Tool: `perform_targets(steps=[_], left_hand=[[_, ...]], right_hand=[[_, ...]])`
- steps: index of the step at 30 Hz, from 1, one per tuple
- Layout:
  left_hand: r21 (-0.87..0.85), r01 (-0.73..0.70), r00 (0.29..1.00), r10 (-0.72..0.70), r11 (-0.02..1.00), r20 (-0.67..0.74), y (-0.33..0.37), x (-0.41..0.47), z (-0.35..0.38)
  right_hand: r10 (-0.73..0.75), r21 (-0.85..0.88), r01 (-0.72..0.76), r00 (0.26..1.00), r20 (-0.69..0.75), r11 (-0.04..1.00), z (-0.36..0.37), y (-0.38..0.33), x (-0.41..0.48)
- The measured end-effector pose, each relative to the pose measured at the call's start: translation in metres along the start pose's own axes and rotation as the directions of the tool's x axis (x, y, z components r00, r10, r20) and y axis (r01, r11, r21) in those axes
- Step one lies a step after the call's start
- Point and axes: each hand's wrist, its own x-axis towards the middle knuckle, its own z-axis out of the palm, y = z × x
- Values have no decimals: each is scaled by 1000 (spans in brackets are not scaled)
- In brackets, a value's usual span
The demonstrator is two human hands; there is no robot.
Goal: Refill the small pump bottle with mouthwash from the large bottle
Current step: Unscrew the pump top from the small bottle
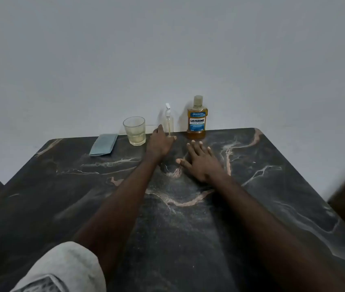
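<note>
Where the dark marble-patterned desk (251,186) meets the pale wall, a small clear plastic pump bottle (169,123) with a white pump head stands upright, and just to its right stands a large amber mouthwash bottle (196,118) with a blue label, cap on. The left hand (160,144) reaches to the small bottle's base, fingers loosely open around it; whether it grips cannot be told. The right hand (199,161) lies flat on the desk, fingers spread, near the large bottle. A clear drinking glass (134,130) and a folded blue-grey cloth (103,147) sit left.
</note>
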Motion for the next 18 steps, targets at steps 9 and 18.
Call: perform_targets(steps=[9, 18], left_hand=[[-26, 30, 997, -31, 999, -66, -6, 13, 11], [-96, 31, 985, -47, 995, -165, -9, 21, 19]], right_hand=[[-10, -70, 11, 1000, 22, 998, 8, 2, -4], [-12, -77, 13, 1000, 13, 997, 11, 3, -3]])
